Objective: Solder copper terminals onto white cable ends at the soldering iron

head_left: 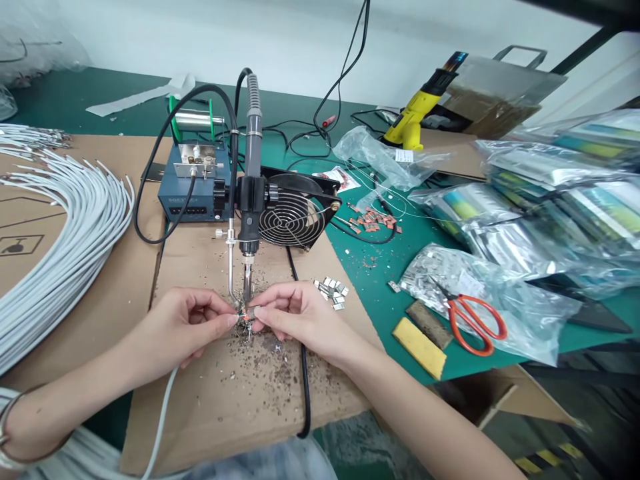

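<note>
- Head view: we hold our left hand (185, 327) and right hand (295, 317) close together under the fixed soldering iron (249, 193), fingertips almost meeting right at its tip.
- Our left fingers (226, 321) are pinched shut on the end of a white cable (161, 427) that trails back beneath the wrist; our right fingers (261, 315) are pinched shut on a small metal terminal (253, 312), pressed against the cable end.
- The joint sits between the two sets of fingertips, touching or just under the iron's tip; a small orange glow shows there, though we cannot tell whether solder has flowed.
- We judge this piece to be mid-joint: parts brought together, not yet drawn away from the iron.
- Just beyond our right fingers lies a small heap of loose metal terminals (332, 289), so more pieces seem to wait.
- Well to the left of our left fingers a big bundle of white cables (60, 247) curves over the cardboard sheet (215, 393); we cannot tell which of them are finished.
- Below our fingers the cardboard is strewn with dark solder crumbs (260, 363), which suggests many joints already made.
- Far to the right of our right fingers, red scissors (473, 320) lie on a plastic bag on the desk (370, 293).
</note>
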{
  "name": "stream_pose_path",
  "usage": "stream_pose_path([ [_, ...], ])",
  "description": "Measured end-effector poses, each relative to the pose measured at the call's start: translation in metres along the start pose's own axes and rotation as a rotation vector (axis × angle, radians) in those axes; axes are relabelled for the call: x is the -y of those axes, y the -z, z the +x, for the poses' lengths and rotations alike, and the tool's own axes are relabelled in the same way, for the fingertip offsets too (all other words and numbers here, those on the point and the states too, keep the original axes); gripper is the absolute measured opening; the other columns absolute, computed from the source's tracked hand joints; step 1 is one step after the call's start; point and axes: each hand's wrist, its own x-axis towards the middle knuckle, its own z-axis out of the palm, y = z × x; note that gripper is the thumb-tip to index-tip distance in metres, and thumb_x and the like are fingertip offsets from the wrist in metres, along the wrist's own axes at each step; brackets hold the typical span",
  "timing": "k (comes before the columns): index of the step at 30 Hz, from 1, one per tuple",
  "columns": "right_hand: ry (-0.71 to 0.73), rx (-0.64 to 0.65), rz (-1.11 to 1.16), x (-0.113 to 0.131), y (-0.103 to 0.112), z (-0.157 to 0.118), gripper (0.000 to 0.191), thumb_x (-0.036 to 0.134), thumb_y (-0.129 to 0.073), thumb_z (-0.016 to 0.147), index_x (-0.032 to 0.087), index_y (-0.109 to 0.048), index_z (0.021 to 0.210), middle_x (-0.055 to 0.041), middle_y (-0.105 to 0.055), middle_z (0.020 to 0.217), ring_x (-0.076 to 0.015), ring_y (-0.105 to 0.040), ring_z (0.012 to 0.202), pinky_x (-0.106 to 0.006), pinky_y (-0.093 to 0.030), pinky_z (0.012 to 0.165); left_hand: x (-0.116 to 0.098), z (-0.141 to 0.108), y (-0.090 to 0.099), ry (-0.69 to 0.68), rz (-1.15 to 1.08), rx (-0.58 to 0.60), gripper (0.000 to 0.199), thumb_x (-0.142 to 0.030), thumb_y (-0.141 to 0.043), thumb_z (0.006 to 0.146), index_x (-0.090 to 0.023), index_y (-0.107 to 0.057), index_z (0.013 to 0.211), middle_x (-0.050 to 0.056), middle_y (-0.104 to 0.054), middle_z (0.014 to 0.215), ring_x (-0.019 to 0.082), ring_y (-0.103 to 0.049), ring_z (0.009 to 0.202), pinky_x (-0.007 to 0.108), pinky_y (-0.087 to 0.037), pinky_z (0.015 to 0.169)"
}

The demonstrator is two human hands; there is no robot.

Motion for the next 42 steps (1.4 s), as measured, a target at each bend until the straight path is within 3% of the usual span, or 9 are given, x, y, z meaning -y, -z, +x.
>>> stream_pose_path([
  [18, 0.035, 0.057, -0.107, -0.003, 0.003, -0.007, 0.024, 0.035, -0.084, 0.065, 0.017, -0.072, 0.075, -0.0009, -0.07, 0.063, -0.0099, -0.055, 0.054, -0.022, -0.04, 0.049, 0.005, -0.007, -0.009, -0.042, 0.001, 0.035, 0.021, -0.039, -0.065, 0.078, -0.018, -0.065, 0.082, -0.01, -0.044, 0.052, 0.007, -0.04, 0.04, 0.014, -0.037, 0.032],
  [30, 0.04, 0.02, -0.031, -0.007, 0.003, 0.003, 0.02, 0.027, -0.077, 0.07, 0.016, -0.067, 0.083, -0.0024, -0.073, 0.071, -0.0062, -0.049, 0.045, -0.02, -0.036, 0.044, 0.001, 0.001, -0.002, -0.002, -0.102, 0.009, 0.029, -0.045, -0.071, 0.07, -0.018, -0.061, 0.073, -0.012, -0.04, 0.043, 0.005, -0.03, 0.036, 0.015, -0.022, 0.033],
  [42, 0.051, 0.02, 0.034, -0.006, 0.003, 0.003, 0.023, 0.03, -0.08, 0.068, 0.016, -0.067, 0.08, -0.0025, -0.073, 0.068, -0.006, -0.047, 0.044, -0.02, -0.035, 0.044, -0.001, 0.004, -0.002, 0.022, -0.133, -0.035, 0.032, -0.046, -0.07, 0.065, -0.016, -0.063, 0.073, -0.013, -0.037, 0.038, 0.005, -0.03, 0.035, 0.015, -0.022, 0.033],
])
